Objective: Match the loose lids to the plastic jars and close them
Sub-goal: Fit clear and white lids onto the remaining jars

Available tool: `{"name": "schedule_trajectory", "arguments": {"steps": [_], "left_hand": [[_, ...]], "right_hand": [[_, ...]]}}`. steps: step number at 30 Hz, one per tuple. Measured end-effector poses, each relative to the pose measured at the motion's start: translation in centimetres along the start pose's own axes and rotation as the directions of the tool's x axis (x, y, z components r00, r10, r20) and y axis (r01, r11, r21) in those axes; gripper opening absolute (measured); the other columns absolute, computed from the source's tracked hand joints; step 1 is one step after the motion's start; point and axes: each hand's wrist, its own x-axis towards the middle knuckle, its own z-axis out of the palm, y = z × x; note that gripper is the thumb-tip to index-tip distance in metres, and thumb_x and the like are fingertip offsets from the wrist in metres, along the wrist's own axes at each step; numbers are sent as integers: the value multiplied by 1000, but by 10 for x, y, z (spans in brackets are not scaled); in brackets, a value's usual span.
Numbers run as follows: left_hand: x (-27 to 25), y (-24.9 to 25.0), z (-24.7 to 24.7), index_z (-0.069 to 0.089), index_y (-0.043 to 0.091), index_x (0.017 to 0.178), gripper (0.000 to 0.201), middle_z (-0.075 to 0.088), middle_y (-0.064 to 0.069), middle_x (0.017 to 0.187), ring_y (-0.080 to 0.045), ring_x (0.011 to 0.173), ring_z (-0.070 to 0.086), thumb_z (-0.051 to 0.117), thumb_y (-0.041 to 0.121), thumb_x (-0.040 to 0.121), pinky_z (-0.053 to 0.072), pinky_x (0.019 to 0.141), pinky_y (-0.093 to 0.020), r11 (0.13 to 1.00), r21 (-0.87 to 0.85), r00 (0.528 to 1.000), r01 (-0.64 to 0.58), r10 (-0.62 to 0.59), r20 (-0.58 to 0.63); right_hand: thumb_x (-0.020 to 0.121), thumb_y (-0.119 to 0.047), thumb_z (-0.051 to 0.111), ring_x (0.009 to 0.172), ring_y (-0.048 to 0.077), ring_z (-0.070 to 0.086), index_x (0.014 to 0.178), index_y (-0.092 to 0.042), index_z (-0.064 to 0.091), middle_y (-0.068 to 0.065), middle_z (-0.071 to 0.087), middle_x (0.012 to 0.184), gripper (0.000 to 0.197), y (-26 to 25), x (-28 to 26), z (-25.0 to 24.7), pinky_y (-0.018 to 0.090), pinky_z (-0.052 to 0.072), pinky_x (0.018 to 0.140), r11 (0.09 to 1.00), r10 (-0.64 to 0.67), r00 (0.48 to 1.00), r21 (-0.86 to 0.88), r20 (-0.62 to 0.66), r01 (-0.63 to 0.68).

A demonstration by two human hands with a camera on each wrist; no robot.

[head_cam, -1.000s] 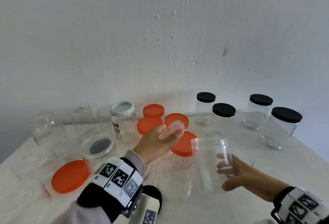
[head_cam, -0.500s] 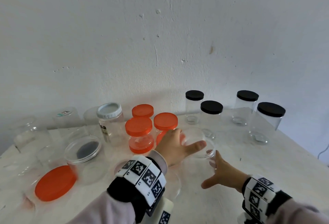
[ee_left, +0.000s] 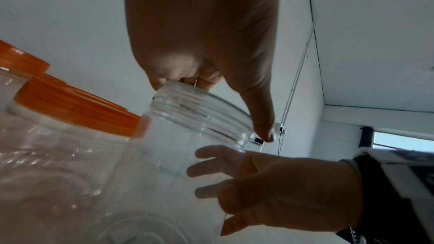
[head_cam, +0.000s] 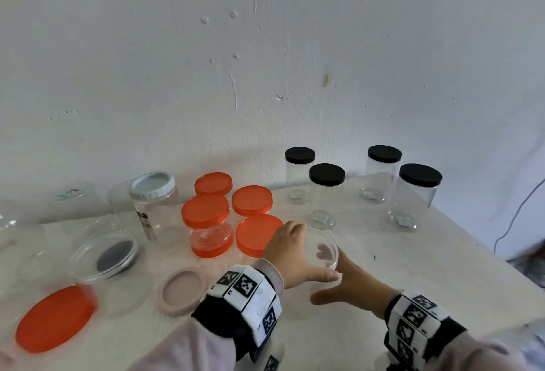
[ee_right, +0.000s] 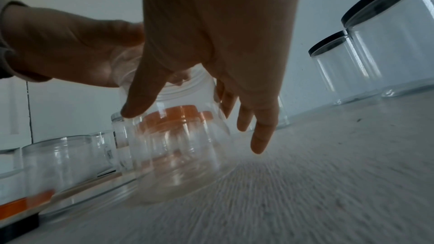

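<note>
- Clear jar (head_cam: pixel 321 252) stands upright on white table (head_cam: pixel 413 267), near-centre, just right of orange-lidded jars (head_cam: pixel 206 223); threaded mouth open.
- L hand (head_cam: pixel 290 255) on jar rim, fingers curled over far edge, thumb on near rim.
- R hand (head_cam: pixel 351 282) beside jar wall, fingers spread & straight, touching side.
- Black-lidded jars (head_cam: pixel 327 191) far right.

hands (head_cam: pixel 318 267) on clear jar (head_cam: pixel 321 248), table (head_cam: pixel 413 258)

Nothing really readable here tbh. The white-lidded jar (head_cam: pixel 153 208) has a dark printed label down its side but it's too blurry to make out, same with the green mark on a clear jar (head_cam: pixel 69 193) behind it
</note>
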Motion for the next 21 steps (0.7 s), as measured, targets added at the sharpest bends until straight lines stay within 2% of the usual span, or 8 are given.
{"name": "schedule_trajectory", "arguments": {"steps": [4, 7, 12, 14, 16, 17, 19, 21], "left_hand": [[2, 0, 6, 23, 10, 145, 105, 25, -2, 149, -18, 136, 24, 72, 62, 67, 19, 111, -28, 999, 33, 1000, -4, 4, 15], [1, -2, 8, 20, 10, 146, 108, 23, -2, 150, -18, 137, 23, 72, 62, 67, 19, 111, -29, 1000, 26, 1000, -6, 5, 26], [-5, -9, 9, -8, 13, 150, 128, -8, -1, 159, -18, 146, -2, 70, 67, 64, 5, 117, -33, 1000, -25, 998, 4, -2, 65], [-12, -18, 11, -10, 18, 150, 130, -10, 2, 159, -16, 146, -4, 72, 66, 62, 6, 115, -30, 992, -125, 999, 30, -26, 29], [-22, -28, 15, -7, 23, 150, 129, -2, 9, 158, -11, 144, 3, 75, 65, 60, 10, 109, -21, 974, -223, 998, 26, -38, -53], [-27, -33, 18, -4, 24, 150, 128, 3, 11, 157, -8, 143, 8, 77, 64, 59, 11, 106, -18, 968, -252, 995, 20, -45, -93], [-36, -41, 26, 4, 24, 150, 122, 14, 10, 153, -9, 138, 19, 77, 62, 60, 17, 107, -17, 963, -268, 988, 30, -69, -136], [-41, -47, 36, 15, 22, 147, 114, 26, 6, 148, -9, 130, 31, 78, 61, 60, 27, 107, -20, 949, -309, 986, 69, -113, -127]], "right_hand": [[65, -26, 89, 110, -15, 39, 127, -40, 25, -27, 39, 123, 90, 0, -5, -3, -4, 37, 72, 1000, 4, 1000, 21, 6, -4], [66, -24, 88, 111, -13, 40, 127, -39, 24, -25, 39, 124, 89, -2, -7, -4, -3, 37, 72, 1000, -2, 1000, 1, 15, 2], [67, -23, 87, 113, -7, 41, 134, -37, 20, -21, 38, 126, 95, -6, -11, -15, -2, 38, 74, 998, 27, 995, -56, 95, -21], [65, -25, 88, 127, 3, 37, 139, -37, 20, -16, 38, 135, 102, -12, -14, -25, 8, 40, 91, 998, 28, 992, -62, 126, -21], [61, -31, 90, 139, 10, 23, 146, -36, 13, -15, 28, 148, 116, -23, -17, -36, 32, 30, 112, 997, 21, 992, -82, 128, -11], [59, -35, 91, 141, 10, 19, 148, -37, 10, -16, 23, 151, 120, -30, -18, -41, 38, 25, 116, 995, 9, 992, -100, 129, 4], [60, -39, 90, 141, 9, 17, 149, -39, 10, -17, 18, 153, 119, -45, -16, -47, 39, 21, 118, 985, -27, 990, -164, 140, 51], [62, -43, 88, 140, 8, 17, 148, -40, 12, -17, 15, 154, 114, -61, -11, -46, 34, 21, 117, 956, -58, 985, -275, 164, 102]]}}
